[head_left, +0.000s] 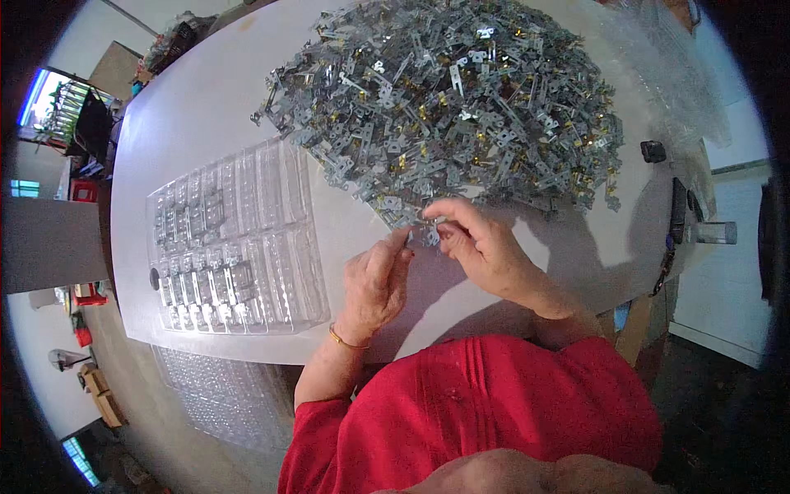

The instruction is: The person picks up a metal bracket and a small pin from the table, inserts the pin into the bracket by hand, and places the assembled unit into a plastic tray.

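Note:
My left hand (376,286), with a yellow band at its wrist, pinches a small metal bracket (425,235) at the near edge of a large heap of metal brackets (461,107). My right hand (494,259) comes in from the other side, its thumb and forefinger closed at the same bracket. The fingers partly cover the piece, so its full shape does not show. The heap's parts are grey, some with yellow bits. Left of my hands lies a clear plastic tray (319,276) with narrow slots; several of its left-hand slots hold similar metal parts.
More clear plastic trays (234,395) are stacked below the table's left edge. Clear plastic packaging (671,74) lies at the far right. A small black object (652,151) and a clear cylinder (716,233) are near the right edge of the white table (206,115).

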Demonstrator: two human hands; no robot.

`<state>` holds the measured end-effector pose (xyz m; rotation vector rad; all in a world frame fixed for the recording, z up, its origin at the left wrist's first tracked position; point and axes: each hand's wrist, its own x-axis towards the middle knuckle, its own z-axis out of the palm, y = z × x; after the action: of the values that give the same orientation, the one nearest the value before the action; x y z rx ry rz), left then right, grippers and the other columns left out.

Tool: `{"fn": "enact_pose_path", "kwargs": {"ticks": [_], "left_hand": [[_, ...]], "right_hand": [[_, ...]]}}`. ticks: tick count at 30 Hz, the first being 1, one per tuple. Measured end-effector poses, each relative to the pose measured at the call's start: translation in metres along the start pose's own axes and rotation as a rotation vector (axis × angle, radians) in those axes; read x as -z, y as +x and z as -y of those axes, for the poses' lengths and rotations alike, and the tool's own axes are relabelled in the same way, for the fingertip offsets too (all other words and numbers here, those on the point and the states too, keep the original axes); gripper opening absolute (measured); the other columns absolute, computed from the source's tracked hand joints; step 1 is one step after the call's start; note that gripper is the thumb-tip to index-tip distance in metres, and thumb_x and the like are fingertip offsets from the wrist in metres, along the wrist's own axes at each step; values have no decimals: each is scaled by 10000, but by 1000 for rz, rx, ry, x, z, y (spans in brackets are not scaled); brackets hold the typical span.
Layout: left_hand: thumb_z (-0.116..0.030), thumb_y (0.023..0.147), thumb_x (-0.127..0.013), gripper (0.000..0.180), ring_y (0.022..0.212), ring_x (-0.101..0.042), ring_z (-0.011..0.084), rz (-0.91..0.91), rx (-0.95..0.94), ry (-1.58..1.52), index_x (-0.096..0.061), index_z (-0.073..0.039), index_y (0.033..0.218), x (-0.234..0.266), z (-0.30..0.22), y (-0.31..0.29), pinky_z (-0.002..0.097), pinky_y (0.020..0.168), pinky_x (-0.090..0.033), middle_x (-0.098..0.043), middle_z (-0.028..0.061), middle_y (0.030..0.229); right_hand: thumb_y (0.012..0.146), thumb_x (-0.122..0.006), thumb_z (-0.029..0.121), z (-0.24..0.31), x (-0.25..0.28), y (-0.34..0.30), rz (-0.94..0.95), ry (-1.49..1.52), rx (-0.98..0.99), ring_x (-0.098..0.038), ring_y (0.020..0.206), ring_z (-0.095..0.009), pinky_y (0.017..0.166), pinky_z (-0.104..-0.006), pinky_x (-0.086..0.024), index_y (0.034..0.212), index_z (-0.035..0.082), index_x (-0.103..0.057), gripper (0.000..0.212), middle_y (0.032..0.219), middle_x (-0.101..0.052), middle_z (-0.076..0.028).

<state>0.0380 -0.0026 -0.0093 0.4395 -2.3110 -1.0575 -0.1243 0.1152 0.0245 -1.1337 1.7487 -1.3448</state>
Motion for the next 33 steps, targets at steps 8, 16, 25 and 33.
{"fn": "enact_pose_path", "kwargs": {"ticks": [8,16,25,33], "left_hand": [[-53,897,-617,262,650,-639,333,40,-99,30,-570,-16,1152,-1,0,-2,412,593,-500,-658,150,827],[-74,923,-600,198,669,-658,297,219,-156,11,-585,-14,1111,-2,-5,-3,363,605,-504,-665,142,834],[-236,1015,-547,257,646,-524,91,64,377,-553,-563,7,1096,2,-3,-5,242,569,-430,-595,38,787],[-255,1024,-505,317,648,-567,123,125,532,-921,-536,-1,1212,14,-6,-3,282,575,-466,-641,88,827]], "right_hand": [[1015,-512,154,-6,13,1,189,431,-320,-599,773,-72,680,-245,-509,1118,25,-602,188,898,-626,-13],[959,-619,114,-20,8,2,103,62,-26,-607,858,-93,730,-232,-482,1008,26,-638,103,948,-624,-31],[894,-676,69,-1,15,8,122,9,459,-634,948,-226,797,-338,-508,990,79,-651,99,1107,-625,-92],[916,-654,65,-3,8,4,33,-129,511,-658,915,-229,756,-341,-534,1022,59,-638,107,1093,-623,-103]]}}
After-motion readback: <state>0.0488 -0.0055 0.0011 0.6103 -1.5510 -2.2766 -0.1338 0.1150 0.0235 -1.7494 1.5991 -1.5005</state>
